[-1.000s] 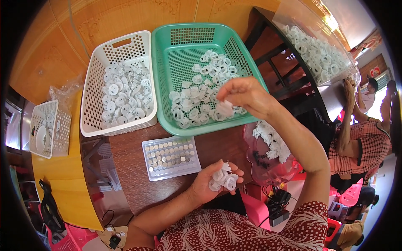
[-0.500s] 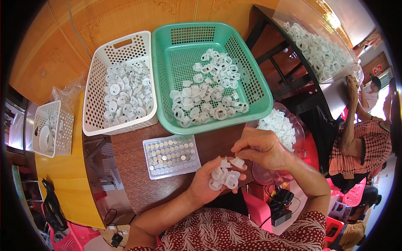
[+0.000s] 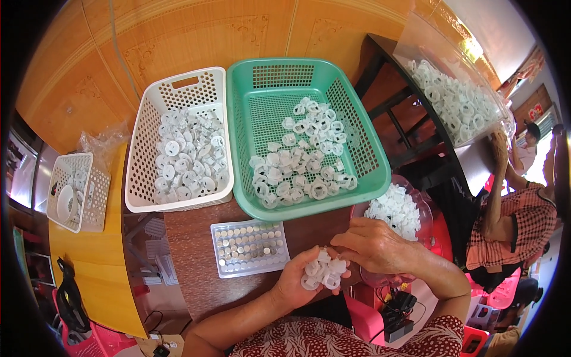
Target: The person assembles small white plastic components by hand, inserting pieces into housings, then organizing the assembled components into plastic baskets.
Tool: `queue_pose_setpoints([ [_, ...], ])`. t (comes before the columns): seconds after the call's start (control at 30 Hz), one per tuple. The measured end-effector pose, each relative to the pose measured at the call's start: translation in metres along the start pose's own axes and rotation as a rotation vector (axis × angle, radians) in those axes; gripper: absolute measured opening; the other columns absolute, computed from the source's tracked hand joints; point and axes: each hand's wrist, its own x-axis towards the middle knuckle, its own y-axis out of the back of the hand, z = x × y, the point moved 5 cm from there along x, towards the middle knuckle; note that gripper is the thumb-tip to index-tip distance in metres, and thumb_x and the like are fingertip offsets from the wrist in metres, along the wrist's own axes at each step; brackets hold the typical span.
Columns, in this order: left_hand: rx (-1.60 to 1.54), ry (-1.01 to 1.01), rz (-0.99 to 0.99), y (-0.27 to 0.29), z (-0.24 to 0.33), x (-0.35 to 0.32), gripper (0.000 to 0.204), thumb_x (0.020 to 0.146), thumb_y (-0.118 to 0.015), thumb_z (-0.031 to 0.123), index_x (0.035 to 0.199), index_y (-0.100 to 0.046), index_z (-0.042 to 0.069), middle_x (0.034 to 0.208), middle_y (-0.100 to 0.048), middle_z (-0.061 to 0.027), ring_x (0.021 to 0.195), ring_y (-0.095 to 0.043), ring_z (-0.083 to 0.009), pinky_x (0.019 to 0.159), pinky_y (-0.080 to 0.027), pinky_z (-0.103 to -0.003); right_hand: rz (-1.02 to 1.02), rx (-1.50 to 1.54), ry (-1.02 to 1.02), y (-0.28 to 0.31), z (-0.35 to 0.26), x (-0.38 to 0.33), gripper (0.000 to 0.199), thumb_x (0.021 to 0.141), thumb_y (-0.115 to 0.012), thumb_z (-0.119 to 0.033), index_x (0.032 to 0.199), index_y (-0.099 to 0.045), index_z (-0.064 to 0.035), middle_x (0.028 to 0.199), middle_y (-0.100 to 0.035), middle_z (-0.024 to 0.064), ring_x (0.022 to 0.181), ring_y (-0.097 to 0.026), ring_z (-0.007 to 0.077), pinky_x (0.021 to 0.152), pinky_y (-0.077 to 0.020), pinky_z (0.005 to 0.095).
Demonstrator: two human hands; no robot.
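My left hand [image 3: 292, 281] is palm up with fingers curled round a small heap of translucent white plastic ring-shaped parts [image 3: 321, 275]. Close against its fingertips, my right hand [image 3: 376, 245] pinches at the right side of the heap, on a white plastic part that its fingers partly hide. Just left of the hands lies a clear plastic tray [image 3: 252, 272] with rows of small silver button cells [image 3: 241, 243]. Beyond the hands stands a green basket [image 3: 297, 210] holding many similar white parts [image 3: 297, 168].
A white basket [image 3: 135, 172] of round white pieces stands left of the green one. At my right is a clear bowl [image 3: 425, 238] of small white pieces [image 3: 395, 211]. A clear bin [image 3: 416, 44] sits far right, near another person [image 3: 505, 220]. A smaller white basket [image 3: 95, 196] is far left.
My right hand has brought its pinched part in against the heap in my left hand; before, that part showed more plainly. The whole view has tilted, so the baskets sit lower in the picture.
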Motion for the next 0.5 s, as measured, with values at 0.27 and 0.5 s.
queue_pose_setpoints([
  [0.27,0.035,0.059,-0.001,0.003,-0.003,-0.005,0.041,0.09,-0.046,0.04,0.109,-0.056,0.005,0.118,-0.055,-0.0216,0.103,-0.058,-0.0356,0.067,-0.051,-0.045,0.07,0.279,-0.256,0.031,0.027,0.09,0.016,0.074,-0.068,-0.012,0.086,-0.065,-0.0017,0.075,-0.063,0.012,0.07,-0.063,0.0253,0.064,-0.0487,0.0345],
  [0.5,0.039,0.122,-0.046,0.008,-0.012,-0.002,0.041,0.09,-0.046,0.04,0.109,-0.056,0.005,0.118,-0.055,-0.0201,0.102,-0.058,-0.0323,0.067,-0.051,-0.043,0.162,-0.122,0.007,-0.034,0.1,0.209,0.011,0.069,-0.067,-0.011,0.079,-0.068,-0.0063,0.07,-0.064,0.0131,0.067,-0.061,0.0315,0.065,-0.0471,0.0421],
])
